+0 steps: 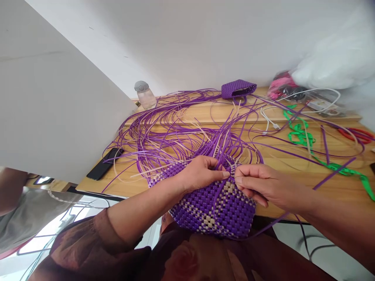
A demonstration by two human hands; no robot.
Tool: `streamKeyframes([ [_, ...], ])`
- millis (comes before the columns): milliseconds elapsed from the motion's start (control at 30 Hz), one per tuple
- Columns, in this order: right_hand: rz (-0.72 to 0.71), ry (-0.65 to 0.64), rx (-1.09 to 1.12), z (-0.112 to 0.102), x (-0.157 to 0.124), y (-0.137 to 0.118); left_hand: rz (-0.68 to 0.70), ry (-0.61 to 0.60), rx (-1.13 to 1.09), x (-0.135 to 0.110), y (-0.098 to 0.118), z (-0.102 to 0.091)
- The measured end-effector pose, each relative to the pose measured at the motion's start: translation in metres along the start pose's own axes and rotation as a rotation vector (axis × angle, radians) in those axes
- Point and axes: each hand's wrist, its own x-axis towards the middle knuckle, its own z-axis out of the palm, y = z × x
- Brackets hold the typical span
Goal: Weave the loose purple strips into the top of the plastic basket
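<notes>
A purple and cream woven basket (202,207) rests at the table's front edge, against my body. Long loose purple and cream strips (181,140) fan out from its upper rim over the tabletop. My left hand (205,171) lies over the rim, its thumb and fingers closed on the weave and a purple strip there. Close beside it, my right hand (254,181) pinches at the same rim with thumb and forefinger pressed together. What sits between those fingertips is a thin strip, mostly hidden. Both hands almost meet at the rim.
A smaller purple woven piece (238,89) and a grey-lidded bottle (145,95) stand at the back. A black phone (104,164) lies left. Green measuring tape (301,134), a white cable (269,121), red-handled scissors (356,135) and plastic bags (331,66) are right. Another person's arm (11,189) shows left.
</notes>
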Motion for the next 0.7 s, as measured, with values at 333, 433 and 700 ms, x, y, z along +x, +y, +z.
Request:
streamKeyframes([
  [333,-0.034,0.106,-0.121,0.007,0.002,0.005,0.043,0.1,0.116,0.004,-0.005,0.007],
  [433,-0.194,0.206,-0.453,0.009,-0.004,0.01,0.062,0.095,0.139,0.007,-0.006,0.007],
  [700,-0.802,0.639,-1.219,0.027,-0.014,0.018,0.1,0.0,0.197,0.011,-0.006,0.003],
])
